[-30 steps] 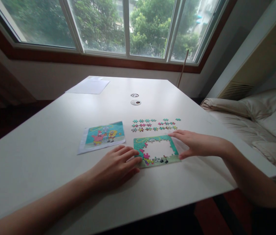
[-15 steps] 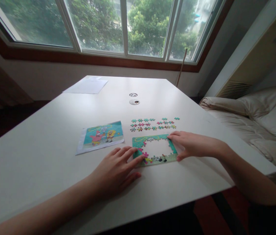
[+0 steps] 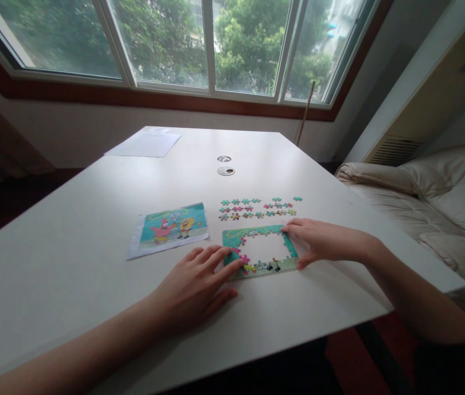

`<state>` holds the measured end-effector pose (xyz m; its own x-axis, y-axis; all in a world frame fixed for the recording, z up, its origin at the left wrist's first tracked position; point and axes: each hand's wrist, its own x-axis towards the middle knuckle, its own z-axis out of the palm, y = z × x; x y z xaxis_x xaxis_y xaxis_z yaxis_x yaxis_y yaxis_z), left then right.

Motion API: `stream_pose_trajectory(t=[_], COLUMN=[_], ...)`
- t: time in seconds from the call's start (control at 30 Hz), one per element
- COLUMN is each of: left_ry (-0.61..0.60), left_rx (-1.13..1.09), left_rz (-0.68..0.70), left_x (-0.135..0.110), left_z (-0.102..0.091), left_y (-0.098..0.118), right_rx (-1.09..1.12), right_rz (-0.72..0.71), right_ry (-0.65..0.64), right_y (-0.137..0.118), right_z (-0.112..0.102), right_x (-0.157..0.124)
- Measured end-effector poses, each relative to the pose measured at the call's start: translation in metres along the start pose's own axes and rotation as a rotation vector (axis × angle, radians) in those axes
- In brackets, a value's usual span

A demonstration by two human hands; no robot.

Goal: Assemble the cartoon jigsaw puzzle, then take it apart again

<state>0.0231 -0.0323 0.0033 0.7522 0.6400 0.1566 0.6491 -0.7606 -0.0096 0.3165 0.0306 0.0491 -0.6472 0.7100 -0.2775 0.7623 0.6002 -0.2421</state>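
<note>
A partly built jigsaw frame point(image 3: 252, 236) lies on the white table point(image 3: 71, 230), its border joined and its middle bare. My left hand point(image 3: 193, 285) rests flat at the frame's left edge, fingers stretched out and fingertips touching it. My right hand point(image 3: 325, 241) lies against the frame's right edge, fingers extended along the top right corner and thumb at the bottom right corner. Neither hand holds a piece. Several loose puzzle pieces point(image 3: 257, 208) lie in rows just beyond the frame.
A printed cartoon reference picture point(image 3: 170, 228) lies left of the frame. Farther back are two round cable holes point(image 3: 226, 170) and a white sheet of paper point(image 3: 144, 144). A cream sofa point(image 3: 433, 192) stands right of the table; windows run along the far wall.
Both hands have nudged the jigsaw frame slightly away from me and to the left. The hands stay at its two sides.
</note>
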Motion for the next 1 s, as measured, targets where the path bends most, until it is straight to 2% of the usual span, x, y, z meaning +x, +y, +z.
stream_pose_trajectory(t=[0.8,1.0], left_ry=[0.066,0.077], left_rx=[0.005,0.0], left_rz=[0.015,0.013], left_x=[-0.001,-0.002], left_z=[0.003,0.006], left_y=[-0.001,-0.001], right_rx=[0.007,0.065], right_rz=[0.003,-0.051], right_ry=[-0.003,-0.003], right_y=[-0.004,0.01], right_z=[-0.003,-0.008], right_x=[-0.001,0.005])
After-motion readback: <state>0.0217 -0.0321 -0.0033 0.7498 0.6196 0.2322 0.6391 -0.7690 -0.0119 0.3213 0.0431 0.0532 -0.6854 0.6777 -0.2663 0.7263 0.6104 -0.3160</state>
